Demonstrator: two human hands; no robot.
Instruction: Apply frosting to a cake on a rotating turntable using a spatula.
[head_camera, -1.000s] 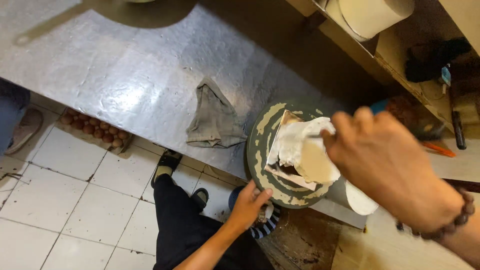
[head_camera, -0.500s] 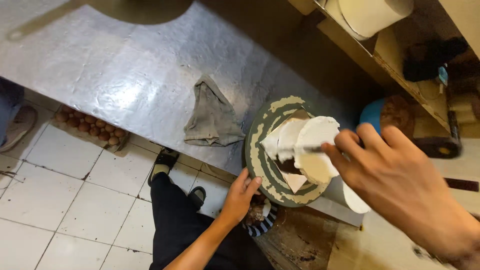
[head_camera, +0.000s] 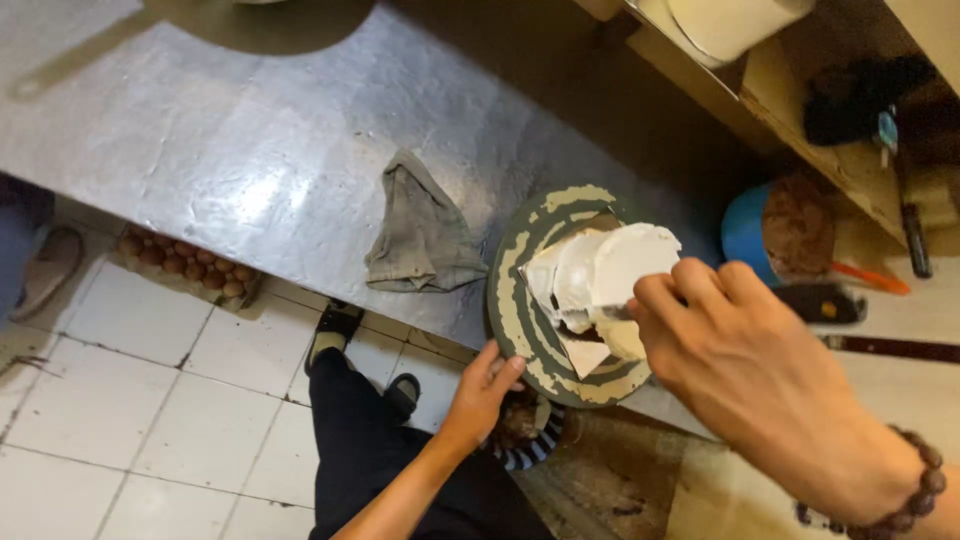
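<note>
A round turntable (head_camera: 520, 300), smeared with cream, stands at the near edge of a steel table (head_camera: 200, 150). On it sits a dark cake partly covered in white cream (head_camera: 610, 262). My right hand (head_camera: 740, 360) is over the cake's right side, closed on a thin metal spatula (head_camera: 612, 313) whose blade lies against the cream; the handle is hidden in my fist. My left hand (head_camera: 482, 388) reaches up from below, and its fingers grip the turntable's lower rim.
A crumpled grey cloth (head_camera: 420, 235) lies left of the turntable. A blue bowl (head_camera: 745, 230) of brown filling sits at the right, below wooden shelves. On the tiled floor under the table are a tray of eggs (head_camera: 185, 265) and another person's foot (head_camera: 45, 265).
My left hand rose from below the table to the turntable's rim. My right hand slid the spatula down across the cream, and the cake seems to have turned.
</note>
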